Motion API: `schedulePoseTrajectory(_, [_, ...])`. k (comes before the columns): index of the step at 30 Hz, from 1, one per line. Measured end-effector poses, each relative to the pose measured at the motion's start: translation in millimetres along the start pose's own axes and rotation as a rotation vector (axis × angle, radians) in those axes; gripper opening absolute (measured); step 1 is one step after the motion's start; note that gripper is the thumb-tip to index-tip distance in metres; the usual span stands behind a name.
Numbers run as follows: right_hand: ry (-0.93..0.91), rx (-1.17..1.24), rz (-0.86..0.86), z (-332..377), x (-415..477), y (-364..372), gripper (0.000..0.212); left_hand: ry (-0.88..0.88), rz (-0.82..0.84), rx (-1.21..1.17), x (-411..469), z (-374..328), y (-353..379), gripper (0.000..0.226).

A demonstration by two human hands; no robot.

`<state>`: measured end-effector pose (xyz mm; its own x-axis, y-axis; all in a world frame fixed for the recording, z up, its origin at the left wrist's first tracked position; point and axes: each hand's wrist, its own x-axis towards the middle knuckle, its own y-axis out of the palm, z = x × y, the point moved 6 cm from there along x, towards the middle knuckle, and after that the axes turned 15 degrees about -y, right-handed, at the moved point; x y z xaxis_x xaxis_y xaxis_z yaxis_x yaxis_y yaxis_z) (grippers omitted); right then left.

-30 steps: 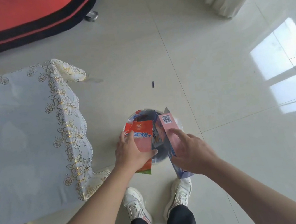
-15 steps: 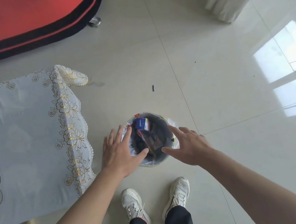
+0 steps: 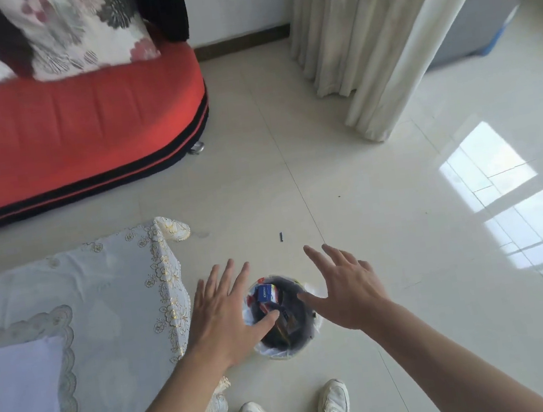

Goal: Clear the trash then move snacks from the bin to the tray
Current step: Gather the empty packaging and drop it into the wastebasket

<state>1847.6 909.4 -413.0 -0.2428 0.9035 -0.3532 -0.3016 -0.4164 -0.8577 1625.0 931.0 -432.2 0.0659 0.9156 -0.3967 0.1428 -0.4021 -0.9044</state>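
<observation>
Trash sits in wastebasket off table corner; left hand, right hand splayed, empty. Lift clear of liner.

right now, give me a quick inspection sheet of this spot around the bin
surface: pale tiled floor, glossy, sunlight patches at right
job's things: small bin with a white liner stands on the floor, wrappers and a blue packet inside; no tray in view
clutter: dark scrap on the floor beyond the bin
hands: left hand and right hand open, fingers spread over the bin, holding nothing
cables: nothing seen
surroundings: table under a lace cloth at left, red sofa, curtain
</observation>
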Motion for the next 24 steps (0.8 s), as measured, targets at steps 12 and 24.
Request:
schedulePoseTrajectory(12, [-0.095, -0.131, -0.262, 135, -105, -184, 0.087, 0.023, -0.191, -0.037, -98, 2, -210, 0.101])
schedulePoseTrajectory(24, [-0.469, -0.313, -0.435, 233, -162, -309, 0.088, -0.189, -0.455, -0.115, -237, 16, -338, 0.101])
